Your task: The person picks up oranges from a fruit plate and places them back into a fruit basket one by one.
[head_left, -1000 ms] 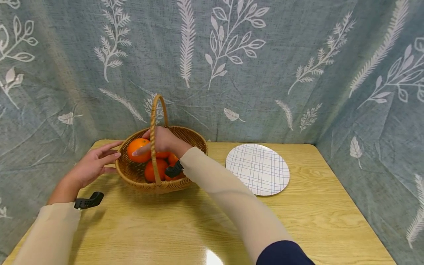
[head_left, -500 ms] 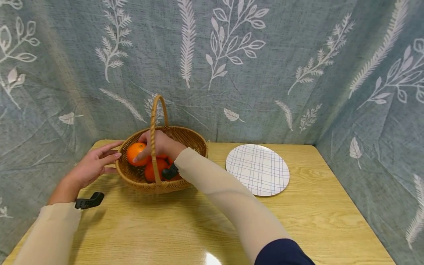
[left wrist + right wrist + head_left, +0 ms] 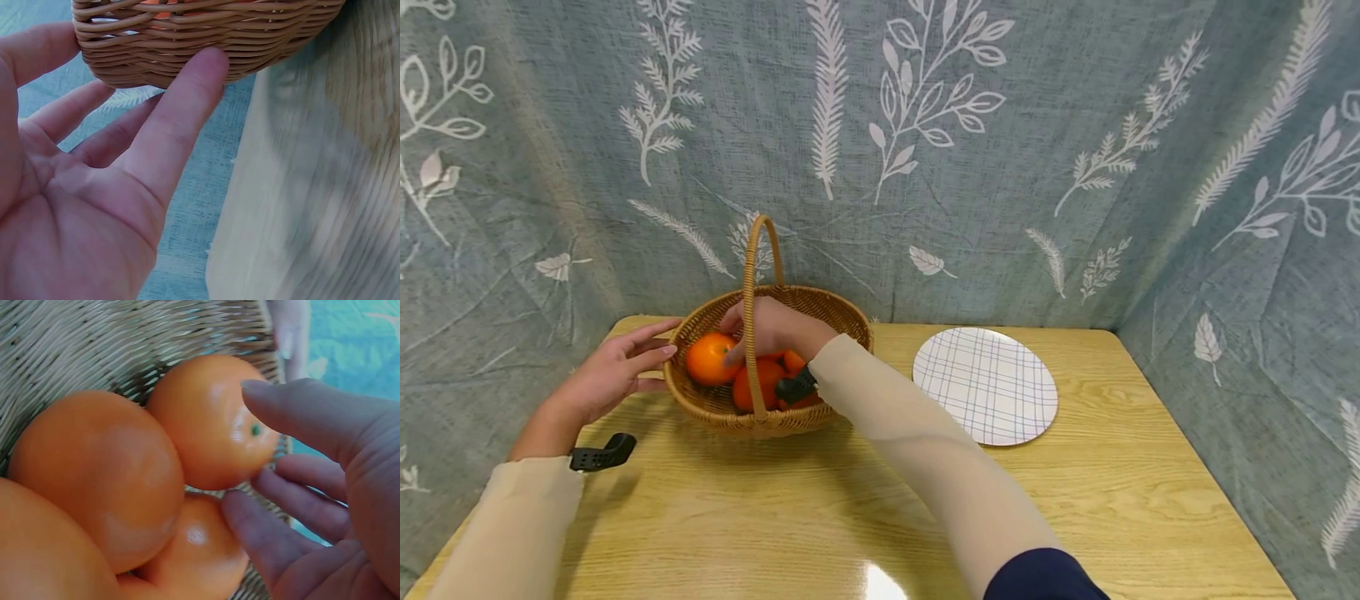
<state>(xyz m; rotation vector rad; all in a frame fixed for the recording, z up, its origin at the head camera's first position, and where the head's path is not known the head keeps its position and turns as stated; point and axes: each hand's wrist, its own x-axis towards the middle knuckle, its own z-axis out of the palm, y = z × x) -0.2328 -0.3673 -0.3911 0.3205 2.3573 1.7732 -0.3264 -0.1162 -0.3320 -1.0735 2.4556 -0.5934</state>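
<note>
A wicker basket [image 3: 722,423] with a tall arched handle [image 3: 750,308] stands at the back left of the table, holding several oranges. One bright orange [image 3: 709,358] sits at its left end, its green stem spot showing in the right wrist view. My right hand [image 3: 769,325] reaches in behind the handle, its thumb [image 3: 294,406] over this orange and its fingers spread loosely beside it. More oranges [image 3: 97,475] are crowded next to it. With fairly straight fingers, my left hand [image 3: 610,371] touches the basket's left side; its thumb [image 3: 187,106] lies against the woven wall.
A white plate [image 3: 985,385] with a blue checked pattern lies to the right of the basket on the wooden table [image 3: 760,517]. A grey-blue curtain [image 3: 880,250] with white leaf prints hangs right behind the table and along both sides.
My right hand has lowered the orange into the basket's left end and loosened its fingers, drawing slightly to the right. The left hand has stayed at the basket's side.
</note>
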